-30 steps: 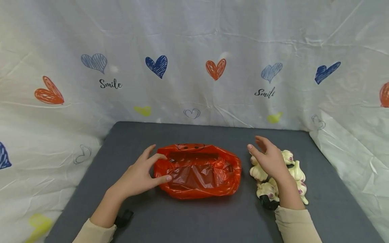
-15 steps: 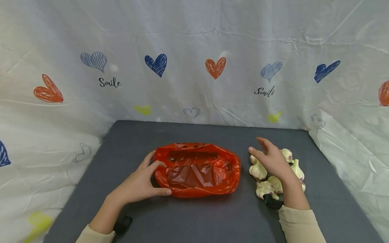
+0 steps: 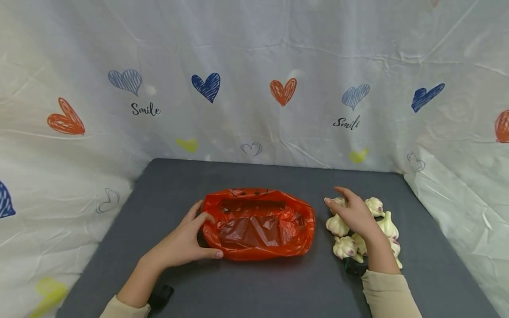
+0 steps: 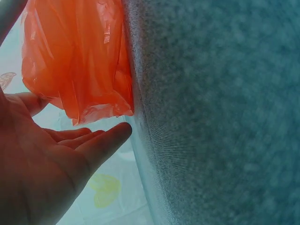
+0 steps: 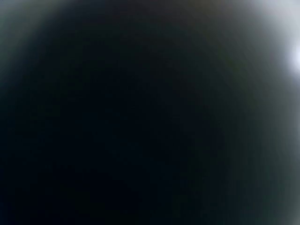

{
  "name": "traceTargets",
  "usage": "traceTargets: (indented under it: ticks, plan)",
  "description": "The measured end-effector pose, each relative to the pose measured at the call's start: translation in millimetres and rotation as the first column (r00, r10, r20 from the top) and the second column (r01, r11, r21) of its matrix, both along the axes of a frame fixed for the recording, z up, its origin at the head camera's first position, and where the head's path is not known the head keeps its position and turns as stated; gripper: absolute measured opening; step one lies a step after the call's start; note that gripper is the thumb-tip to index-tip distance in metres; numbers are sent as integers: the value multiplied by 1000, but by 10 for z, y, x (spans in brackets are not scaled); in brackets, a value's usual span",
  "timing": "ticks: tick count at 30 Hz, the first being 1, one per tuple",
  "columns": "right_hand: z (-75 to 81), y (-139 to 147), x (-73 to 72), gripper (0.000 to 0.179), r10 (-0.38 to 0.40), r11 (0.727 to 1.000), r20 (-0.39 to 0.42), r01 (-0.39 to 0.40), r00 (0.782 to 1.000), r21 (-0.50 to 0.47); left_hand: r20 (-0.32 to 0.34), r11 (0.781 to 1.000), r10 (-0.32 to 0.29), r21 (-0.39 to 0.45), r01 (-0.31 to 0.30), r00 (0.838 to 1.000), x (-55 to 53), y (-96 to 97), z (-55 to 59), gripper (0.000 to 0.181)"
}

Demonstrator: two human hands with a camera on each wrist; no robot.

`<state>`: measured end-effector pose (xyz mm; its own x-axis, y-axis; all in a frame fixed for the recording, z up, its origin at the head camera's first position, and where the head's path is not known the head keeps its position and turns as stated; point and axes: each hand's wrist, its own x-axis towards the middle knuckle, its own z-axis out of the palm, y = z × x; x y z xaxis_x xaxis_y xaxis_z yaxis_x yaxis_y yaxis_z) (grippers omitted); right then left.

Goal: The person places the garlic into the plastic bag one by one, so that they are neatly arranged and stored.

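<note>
We've got garlic bulbs [image 3: 337, 226] under and around our right hand [image 3: 354, 216], toward the right edge of the table [image 3: 254, 293], thumb and fingers parted; leftward, the red bag [image 3: 258, 253] stretches side to side, left hand [image 3: 187, 242] spread at its left end.

Red plastic bag [image 3: 258, 252], thin and crinkly, sitting on grey table [image 3: 254, 293], mouth gaping up, dark printed drawing [image 3: 249, 193] on 12 o'clock rim. My left hand [image 3: 184, 244] at its 9 o'clock end, fingers spread around side, index against rim. Garlic bulbs [image 3: 337, 226] bunched at 3 o'clock from bag, not touching it. Whole, cream with purple blotches, one neck pointing to 12. My right hand [image 3: 357, 218] over bunch, thumb and index apart, hiding some, so can't count.
</note>
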<state>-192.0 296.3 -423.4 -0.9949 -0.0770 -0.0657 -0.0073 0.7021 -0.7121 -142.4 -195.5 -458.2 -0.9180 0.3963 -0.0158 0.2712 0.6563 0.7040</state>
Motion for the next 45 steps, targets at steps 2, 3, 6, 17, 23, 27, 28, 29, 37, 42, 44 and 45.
traceTargets:
  ticks: [2, 3, 6, 17, 23, 27, 28, 29, 37, 42, 44, 45]
  plan:
    - [-28, 2, -12, 87, -3, 1000, 1, 3, 1000, 7, -7, 1000, -10, 28, 10, 1000, -13, -11, -18, 68]
    - [-40, 1, -19, 85, -3, 1000, -2, 3, 1000, 15, -12, 999, -15, 42, 16, 1000, -20, -17, -25, 66]
    - [-86, -1, -37, 79, 13, 998, -10, -13, 1000, 57, -29, 997, -26, 70, 28, 999, -33, -32, -42, 62]
    - [-197, -15, -84, 65, 31, 994, -35, -28, 999, 106, -35, 991, -37, 129, 41, 999, -26, -71, -59, 60]
    - [-229, 11, -64, 59, 35, 995, -63, -29, 997, 97, -26, 988, -30, 150, 33, 999, -36, -88, -86, 63]
    - [-223, 15, -54, 61, 35, 996, -65, -29, 997, 90, -20, 985, -26, 171, 29, 999, -43, -103, -104, 64]
    - [-217, 15, -55, 61, 35, 996, -68, -29, 997, 88, -20, 984, -24, 174, 27, 1000, -44, -105, -106, 64]
    - [-213, 16, -57, 61, 35, 996, -71, -29, 997, 88, -19, 984, -22, 174, 25, 1000, -45, -108, -106, 64]
    - [-127, -13, -57, 62, 32, 996, -97, -23, 995, 85, -17, 985, -17, 174, 20, 1000, -37, -121, -101, 66]
    - [-91, -26, -32, 61, 38, 996, -112, -28, 993, 88, -35, 981, -48, 188, 53, 998, -43, -112, -107, 67]
    - [-85, -27, -26, 60, 41, 995, -117, -30, 992, 92, -35, 978, -62, 199, 67, 997, -43, -108, -110, 68]
    - [-78, -28, -22, 60, 41, 995, -121, -29, 992, 93, -34, 977, -67, 202, 72, 997, -43, -106, -112, 68]
